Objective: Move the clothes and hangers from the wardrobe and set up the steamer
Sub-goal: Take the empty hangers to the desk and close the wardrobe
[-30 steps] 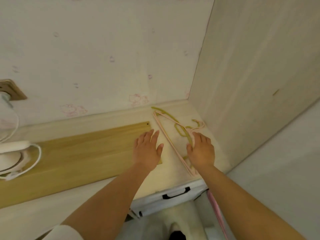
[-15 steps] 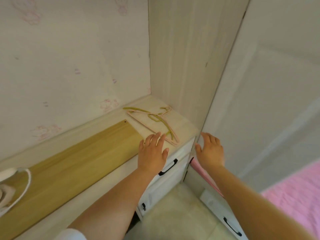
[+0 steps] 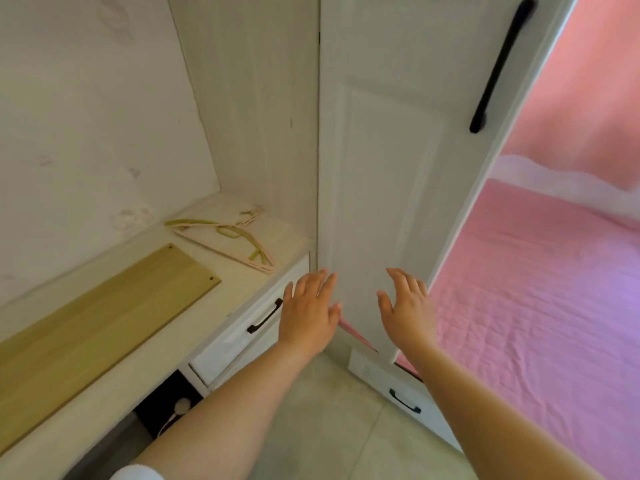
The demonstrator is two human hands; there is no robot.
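No legible text, labels, brands, numbers or signs. The wallpaper (image 3: pixel 104 116) carries only faint pink cartoon prints, too pale to read. The white door (image 3: pixel 398 168), drawer fronts (image 3: pixel 242 337) and wooden board (image 3: pixel 104 313) show no markings.

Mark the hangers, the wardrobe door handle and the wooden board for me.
hangers (image 3: pixel 227 238): head view, on the green hanger's middle.
wardrobe door handle (image 3: pixel 498 69): head view, mid-length of the black bar.
wooden board (image 3: pixel 104 313): head view, centre of its top face.
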